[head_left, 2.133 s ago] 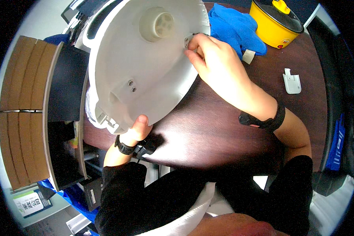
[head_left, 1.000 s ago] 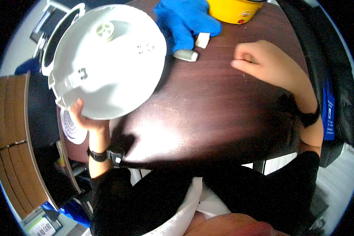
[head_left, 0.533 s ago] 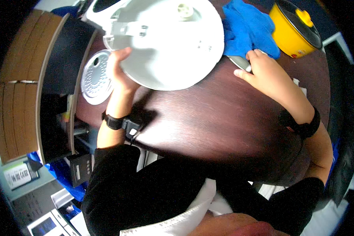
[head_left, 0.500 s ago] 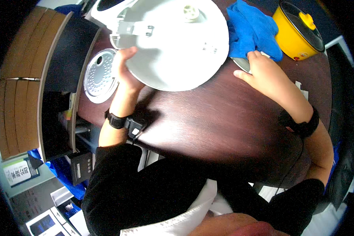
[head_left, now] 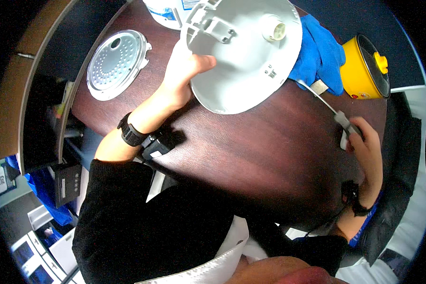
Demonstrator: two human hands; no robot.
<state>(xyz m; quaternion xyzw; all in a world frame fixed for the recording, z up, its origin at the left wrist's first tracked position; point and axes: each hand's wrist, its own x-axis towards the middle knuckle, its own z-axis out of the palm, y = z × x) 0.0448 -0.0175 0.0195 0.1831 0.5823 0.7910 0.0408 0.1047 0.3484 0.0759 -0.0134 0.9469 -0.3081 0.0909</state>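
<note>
My left hand [head_left: 180, 78] grips the near left rim of a white round plastic lid [head_left: 244, 61], thumb on its inner face. The lid is tilted up and shows a hinge bracket and a round white fitting. My right hand [head_left: 368, 149], at the table's right edge, is closed on the grey handle of a screwdriver [head_left: 338, 115]. Its thin metal shaft points up and left to the near edge of a blue cloth [head_left: 319, 54], beside the lid. Left of my left hand lies a round perforated metal plate [head_left: 116, 68].
A yellow pot [head_left: 359, 71] with a dark lid and yellow knob stands at the far right. A white container [head_left: 164, 13] with a blue label is behind the lid. Near my left wrist sits a small black box [head_left: 157, 146]. Left of the brown table [head_left: 251, 151] are shelves.
My right hand has left the blue cloth and moved right and nearer, now with the screwdriver in it. The lid has turned more edge-on and shifted right in view.
</note>
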